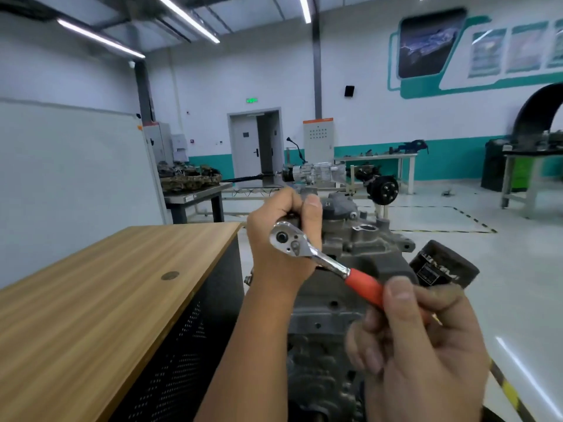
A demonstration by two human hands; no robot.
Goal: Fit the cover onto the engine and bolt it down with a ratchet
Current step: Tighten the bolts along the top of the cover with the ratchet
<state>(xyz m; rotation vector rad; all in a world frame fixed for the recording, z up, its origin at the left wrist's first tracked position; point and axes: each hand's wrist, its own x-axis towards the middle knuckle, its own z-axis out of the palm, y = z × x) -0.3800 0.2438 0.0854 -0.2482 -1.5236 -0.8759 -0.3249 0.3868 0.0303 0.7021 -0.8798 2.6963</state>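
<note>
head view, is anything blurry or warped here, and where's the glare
Head view: wide-angle bending curves the ceiling light strips and walls; the right hand nearest the lens is soft, as are the wall posters; the chrome ratchet with the red handle is fairly sharp, with bright glints on its head; a streak of glare lies on the glossy floor.

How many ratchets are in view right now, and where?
1. The ratchet is held over the engine: the left hand grips at its head, the right hand holds its red handle. Others may be hidden.
</note>
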